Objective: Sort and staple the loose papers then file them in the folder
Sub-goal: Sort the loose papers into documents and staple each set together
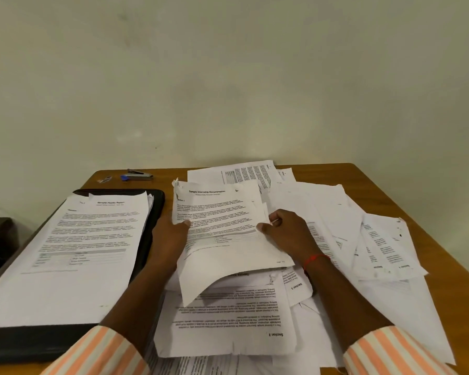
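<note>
- The left hand [171,234] pinches the left edge of the sheets [222,212], thumb on top. The right hand [287,234] pinches the right edge, thumb on top and fingers curled. The sheets are held just above the pile [336,212], in the middle of the table [363,180].
- The near corner of the top sheet curls and hangs loose. It could bend or slip out if one hand lets go.
- The right edges do not look lined up, so a staple might miss a page.
- Pages in the pile face all ways, and some are upside down. A wrong page could get mixed in.
- The stapler [137,175] lies at the far left of the table, behind the folder [157,212]. To reach it, one hand must let go — then the sheets may slide apart.
- The stack [87,239] lies on the folder, close to the left arm. A bump could push it crooked.
- Writing that can be read: the sheets say "Sample Internship Documentation", and the stack says "Sample Health Report". Upside-down pages in the pile say "Section 2" and "Section 3". The small print is too blurry to read.
</note>
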The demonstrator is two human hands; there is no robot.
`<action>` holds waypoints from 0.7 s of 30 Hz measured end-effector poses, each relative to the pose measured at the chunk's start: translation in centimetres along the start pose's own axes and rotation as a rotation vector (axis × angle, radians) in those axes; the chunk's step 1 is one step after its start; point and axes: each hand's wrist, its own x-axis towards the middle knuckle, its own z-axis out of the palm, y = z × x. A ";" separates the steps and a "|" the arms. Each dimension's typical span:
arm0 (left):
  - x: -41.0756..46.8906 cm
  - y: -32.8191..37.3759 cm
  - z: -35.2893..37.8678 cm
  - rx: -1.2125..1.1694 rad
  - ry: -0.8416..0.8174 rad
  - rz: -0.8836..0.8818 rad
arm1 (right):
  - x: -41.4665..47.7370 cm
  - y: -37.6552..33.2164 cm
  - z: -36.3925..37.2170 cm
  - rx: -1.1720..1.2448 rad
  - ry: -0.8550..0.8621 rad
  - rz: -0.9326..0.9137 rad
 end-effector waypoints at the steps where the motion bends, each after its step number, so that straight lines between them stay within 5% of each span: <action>1: 0.0 0.1 0.0 -0.017 -0.001 -0.009 | -0.1 0.0 0.2 -0.011 0.011 -0.010; 6: 0.0 0.5 -0.7 -0.077 0.067 -0.008 | 0.2 0.4 -0.1 0.066 0.052 -0.008; 13: 0.5 1.5 -2.3 -0.276 0.398 -0.073 | 1.1 1.7 -2.4 0.160 0.185 0.040; 21: 0.3 2.4 -2.5 -0.478 0.369 -0.171 | 1.5 2.4 -2.7 0.347 0.170 0.091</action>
